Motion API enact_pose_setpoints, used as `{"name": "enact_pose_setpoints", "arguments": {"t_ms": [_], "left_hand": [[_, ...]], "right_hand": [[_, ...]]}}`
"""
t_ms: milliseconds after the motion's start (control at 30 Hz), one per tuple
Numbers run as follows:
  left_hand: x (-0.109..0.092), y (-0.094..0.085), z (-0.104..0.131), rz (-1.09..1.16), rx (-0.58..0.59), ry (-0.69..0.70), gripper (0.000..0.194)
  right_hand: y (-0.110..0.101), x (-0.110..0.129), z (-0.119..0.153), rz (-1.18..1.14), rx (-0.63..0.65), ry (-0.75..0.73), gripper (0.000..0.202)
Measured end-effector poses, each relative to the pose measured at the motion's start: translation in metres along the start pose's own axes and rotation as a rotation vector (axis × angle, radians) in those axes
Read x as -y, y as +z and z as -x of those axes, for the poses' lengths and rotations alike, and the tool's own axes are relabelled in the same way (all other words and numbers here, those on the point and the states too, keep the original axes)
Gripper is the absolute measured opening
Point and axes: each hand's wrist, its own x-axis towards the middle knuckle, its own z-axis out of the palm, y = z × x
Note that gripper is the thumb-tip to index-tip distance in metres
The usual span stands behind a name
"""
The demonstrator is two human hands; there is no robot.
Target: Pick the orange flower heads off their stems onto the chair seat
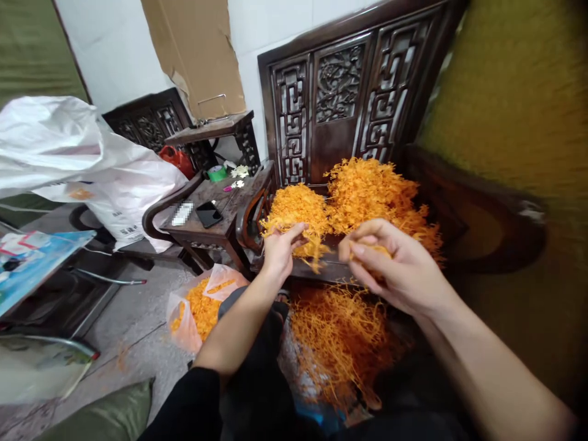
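My left hand (278, 256) is closed on an orange plastic sprig (315, 252) with thin branching strands, held over the bench front. My right hand (402, 266) is curled around small orange pieces (377, 248), partly hidden by the fingers. Behind my hands, on the dark carved bench, sit a smaller orange heap (298, 205) and a larger heap of orange sprigs (367, 190). Below them, a tangle of thin, bare-looking orange stems (340, 337) lies between my legs. Left of my knee, a translucent plastic bag (186, 318) holds loose orange bits (202, 309).
A dark side table (220, 226) bears a phone (209, 214), green tape (217, 173) and small pale pieces. Large white sacks (124, 177) rest on a seat at left. The carved bench back (337, 135) rises ahead; olive cloth (514, 110) hangs at right.
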Motion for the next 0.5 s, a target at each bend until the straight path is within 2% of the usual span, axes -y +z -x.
{"name": "enact_pose_setpoints", "arguments": {"t_ms": [67, 133, 167, 200, 233, 267, 333, 367, 400, 433, 500], "left_hand": [[0.005, 0.009, 0.008, 0.060, 0.006, -0.010, 0.032], [0.007, 0.015, 0.012, 0.103, 0.007, -0.024, 0.024], [0.008, 0.017, 0.014, 0.116, 0.011, -0.032, 0.021], [0.008, 0.019, 0.015, 0.121, 0.014, -0.043, 0.019], [0.008, 0.020, 0.017, 0.119, 0.016, -0.054, 0.018], [0.009, 0.021, 0.019, 0.114, 0.013, -0.056, 0.018], [0.010, 0.023, 0.023, 0.098, 0.014, -0.017, 0.023], [0.011, 0.024, 0.026, 0.088, 0.029, 0.024, 0.025], [0.013, 0.024, 0.028, 0.075, 0.054, 0.078, 0.026], [0.015, 0.025, 0.030, 0.056, 0.081, 0.135, 0.025], [0.017, 0.024, 0.034, -0.007, 0.121, 0.222, 0.025]], "right_hand": [[0.019, 0.003, 0.013, -0.041, 0.283, 0.102, 0.019], [0.036, -0.004, 0.021, -0.002, 0.568, 0.231, 0.023], [0.041, -0.011, 0.021, 0.045, 0.650, 0.265, 0.026], [0.044, -0.019, 0.019, 0.114, 0.663, 0.269, 0.030], [0.044, -0.028, 0.014, 0.196, 0.587, 0.236, 0.033], [0.041, -0.037, 0.007, 0.282, 0.431, 0.171, 0.036], [0.028, -0.052, -0.010, 0.412, 0.005, 0.002, 0.036], [0.020, -0.056, -0.018, 0.441, -0.170, -0.064, 0.036], [0.013, -0.059, -0.024, 0.451, -0.291, -0.108, 0.038], [0.006, -0.060, -0.028, 0.449, -0.355, -0.129, 0.041], [-0.001, -0.060, -0.031, 0.452, -0.373, -0.127, 0.046]]}}
